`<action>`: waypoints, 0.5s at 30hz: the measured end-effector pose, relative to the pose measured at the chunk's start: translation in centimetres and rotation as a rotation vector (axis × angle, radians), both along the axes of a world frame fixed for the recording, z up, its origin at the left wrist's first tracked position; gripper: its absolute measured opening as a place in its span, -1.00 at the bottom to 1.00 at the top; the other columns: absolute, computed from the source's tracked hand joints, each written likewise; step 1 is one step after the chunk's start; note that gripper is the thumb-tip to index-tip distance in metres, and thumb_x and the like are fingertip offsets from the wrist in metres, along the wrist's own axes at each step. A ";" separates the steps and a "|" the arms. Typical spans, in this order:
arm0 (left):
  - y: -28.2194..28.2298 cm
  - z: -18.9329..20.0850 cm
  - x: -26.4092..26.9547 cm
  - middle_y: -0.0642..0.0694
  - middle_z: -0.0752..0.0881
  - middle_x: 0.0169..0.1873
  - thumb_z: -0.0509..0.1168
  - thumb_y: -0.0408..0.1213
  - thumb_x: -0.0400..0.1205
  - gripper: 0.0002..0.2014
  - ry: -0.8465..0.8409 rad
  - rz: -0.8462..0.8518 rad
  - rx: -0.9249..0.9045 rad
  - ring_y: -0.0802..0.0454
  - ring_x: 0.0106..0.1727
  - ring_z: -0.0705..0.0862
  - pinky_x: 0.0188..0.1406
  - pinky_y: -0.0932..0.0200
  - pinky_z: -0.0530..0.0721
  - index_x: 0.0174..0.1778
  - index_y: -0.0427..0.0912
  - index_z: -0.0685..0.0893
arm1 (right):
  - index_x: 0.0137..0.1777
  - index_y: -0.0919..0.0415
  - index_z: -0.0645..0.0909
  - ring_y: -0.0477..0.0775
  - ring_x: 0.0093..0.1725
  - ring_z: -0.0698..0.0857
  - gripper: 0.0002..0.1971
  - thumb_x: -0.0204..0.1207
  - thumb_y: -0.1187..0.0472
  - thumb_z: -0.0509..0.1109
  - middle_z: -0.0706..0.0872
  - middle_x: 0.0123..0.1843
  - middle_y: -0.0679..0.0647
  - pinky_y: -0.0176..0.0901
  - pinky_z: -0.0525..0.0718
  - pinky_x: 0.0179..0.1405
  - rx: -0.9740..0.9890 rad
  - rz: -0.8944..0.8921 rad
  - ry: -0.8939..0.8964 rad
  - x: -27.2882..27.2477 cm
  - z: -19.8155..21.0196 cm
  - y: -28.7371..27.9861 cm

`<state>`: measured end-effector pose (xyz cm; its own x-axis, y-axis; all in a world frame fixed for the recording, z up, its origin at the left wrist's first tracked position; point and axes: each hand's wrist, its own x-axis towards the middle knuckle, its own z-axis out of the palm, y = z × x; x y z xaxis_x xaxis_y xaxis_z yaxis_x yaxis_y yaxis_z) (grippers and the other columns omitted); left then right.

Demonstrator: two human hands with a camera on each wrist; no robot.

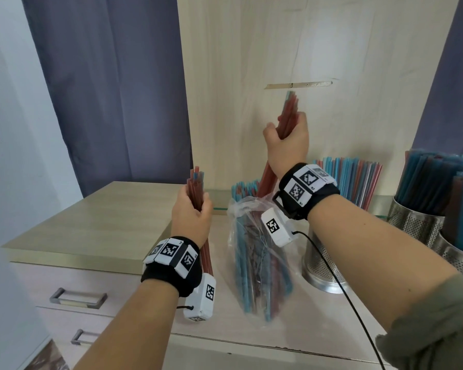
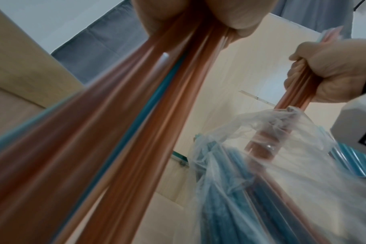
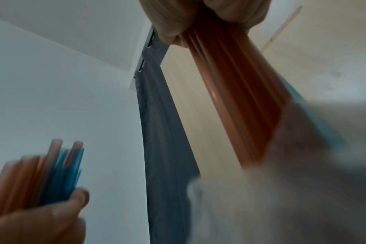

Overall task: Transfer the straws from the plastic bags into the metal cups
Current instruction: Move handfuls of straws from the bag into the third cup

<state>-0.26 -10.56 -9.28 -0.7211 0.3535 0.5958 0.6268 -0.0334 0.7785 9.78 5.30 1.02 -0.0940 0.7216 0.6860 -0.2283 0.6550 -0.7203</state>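
Observation:
A clear plastic bag (image 1: 254,252) of blue and red straws stands upright on the counter (image 1: 91,222). My right hand (image 1: 288,138) grips a bundle of mostly red straws (image 1: 288,113) raised above the bag, their lower ends still inside its mouth (image 2: 267,122). My left hand (image 1: 191,212) grips a second bundle of red straws (image 1: 195,188) with one or two blue ones, held upright left of the bag. In the left wrist view this bundle (image 2: 119,132) runs past the camera. A perforated metal cup (image 1: 321,260) stands right of the bag, behind my right forearm.
Two more perforated metal cups (image 1: 414,222) (image 1: 457,252) packed with blue and red straws stand at the right edge. Another cluster of straws (image 1: 350,180) rises behind my right wrist. Drawers with handles (image 1: 78,297) sit below the counter. A wooden panel and grey curtains stand behind.

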 end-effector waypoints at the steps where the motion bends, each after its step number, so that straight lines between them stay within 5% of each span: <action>1: 0.0 0.0 0.1 -0.01 0.62 -0.30 0.27 -0.24 0.67 -0.92 -0.003 -0.001 0.001 0.07 -0.29 0.62 -0.32 0.30 0.52 0.02 -0.13 0.55 | 0.08 0.17 0.46 -0.18 -0.30 0.57 -0.81 0.55 0.23 0.39 0.56 -0.23 -0.13 -0.55 0.52 -0.35 -0.016 -0.020 0.047 0.5 0.8 0.1; 3: -0.1 0.0 0.0 -0.02 0.64 -0.29 0.27 -0.24 0.66 -0.92 -0.009 -0.001 0.003 0.03 -0.27 0.64 -0.27 0.21 0.54 0.02 -0.13 0.55 | 0.11 0.18 0.46 -0.16 -0.30 0.61 -0.80 0.54 0.22 0.37 0.59 -0.22 -0.12 -0.44 0.63 -0.27 -0.064 -0.055 0.173 1.9 3.1 0.3; 6: -0.1 0.0 0.1 0.03 0.63 -0.28 0.27 -0.24 0.67 -0.90 -0.010 0.018 -0.012 0.10 -0.28 0.63 -0.21 0.17 0.53 0.05 -0.15 0.56 | -0.02 0.05 0.46 0.10 -0.31 0.64 -0.79 0.39 0.07 0.34 0.63 -0.20 0.05 0.13 0.78 -0.17 -0.104 -0.036 0.370 4.9 6.2 0.4; 10: 0.0 0.3 0.4 0.08 0.58 -0.32 0.27 -0.26 0.67 -0.92 0.005 0.050 -0.026 0.20 -0.32 0.57 -0.27 0.19 0.47 0.03 -0.15 0.55 | -0.06 0.19 0.40 0.07 -0.48 0.51 -0.89 0.50 0.28 0.30 0.51 -0.29 0.05 -0.07 0.61 -0.45 -0.060 0.035 0.530 9.3 8.2 -0.1; 15: 0.1 0.6 0.7 -0.04 0.60 -0.27 0.26 -0.23 0.67 -0.85 -0.011 0.042 -0.067 -0.04 -0.25 0.59 -0.18 0.14 0.48 0.09 -0.21 0.57 | -0.01 0.29 0.36 0.06 -0.55 0.45 -0.85 0.54 0.30 0.30 0.42 -0.34 0.11 -0.15 0.54 -0.46 0.078 0.045 0.511 14.8 8.7 0.1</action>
<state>0.43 -10.44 -8.65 -0.7427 0.3614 0.5638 0.6178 0.0450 0.7850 24.57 5.40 9.76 0.2371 0.6695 0.7039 -0.5676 0.6835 -0.4589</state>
